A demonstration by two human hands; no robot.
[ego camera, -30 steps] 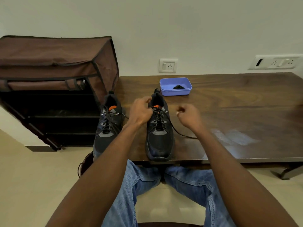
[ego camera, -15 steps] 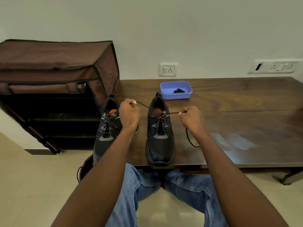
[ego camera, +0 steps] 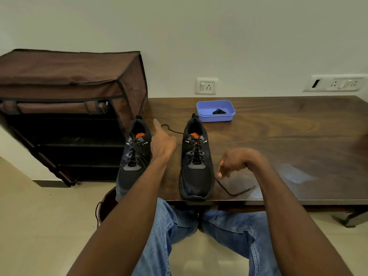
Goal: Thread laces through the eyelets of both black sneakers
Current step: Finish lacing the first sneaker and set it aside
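Two black sneakers stand toe-toward-me on the dark wooden table (ego camera: 278, 136). The left sneaker (ego camera: 135, 168) is laced. The right sneaker (ego camera: 196, 176) has its lace crossed up the eyelets. One lace end (ego camera: 169, 129) lies slack on the table behind my left hand (ego camera: 162, 144), which hovers between the shoes with fingers spread and nothing in it. My right hand (ego camera: 235, 161) droops just right of the right sneaker, its fingertips meeting the other lace end (ego camera: 235, 193), which trails loose across the table. Whether those fingers pinch the lace is unclear.
A purple plastic tray (ego camera: 216, 116) with a small black item sits behind the right sneaker. A brown fabric shoe rack (ego camera: 69, 92) stands left of the table. My knees in blue jeans (ego camera: 225, 230) are under the front edge. Wall sockets (ego camera: 206, 86) are behind.
Both hands had pulled the lace ends taut sideways. Now my left hand has let go and opened, its lace end dropped on the table. My right hand has lowered, and its lace lies slack.
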